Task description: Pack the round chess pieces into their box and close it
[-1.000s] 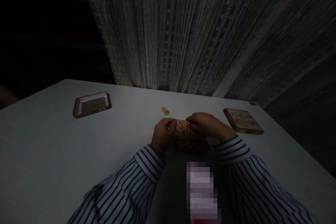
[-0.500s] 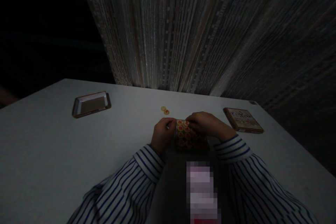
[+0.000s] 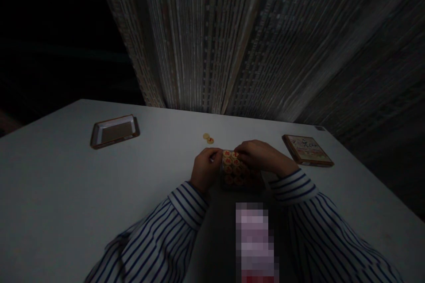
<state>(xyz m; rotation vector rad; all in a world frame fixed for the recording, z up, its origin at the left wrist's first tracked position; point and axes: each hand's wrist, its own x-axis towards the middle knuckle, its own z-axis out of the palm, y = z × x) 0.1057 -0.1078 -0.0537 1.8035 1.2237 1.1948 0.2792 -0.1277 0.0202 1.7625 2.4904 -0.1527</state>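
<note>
A clear plastic tray [image 3: 224, 185] stands on the table in front of me, filled with rows of round wooden xiangqi pieces [image 3: 228, 170] with red characters. My left hand [image 3: 205, 168] pinches the tray's far left edge between curled fingers and thumb. Over the tray's far right part, my right hand [image 3: 257, 155] has its fingertips closed on a xiangqi piece [image 3: 235, 154] in the far row. That hand hides several pieces behind it. Beyond the tray lie two loose pieces, a plain one [image 3: 206, 135] and one with a red mark [image 3: 210, 140].
An open box half [image 3: 114, 142] with a white inside lies at the left on the white table [image 3: 159, 150]. At the right is a printed box lid [image 3: 308, 150]. A string curtain [image 3: 199, 44] hangs behind the table. A blurred-out patch [image 3: 255, 239] covers the near centre.
The view has shifted very slightly. Both hands stay at the tray in nearly the same pose, and the two loose pieces lie as before.
</note>
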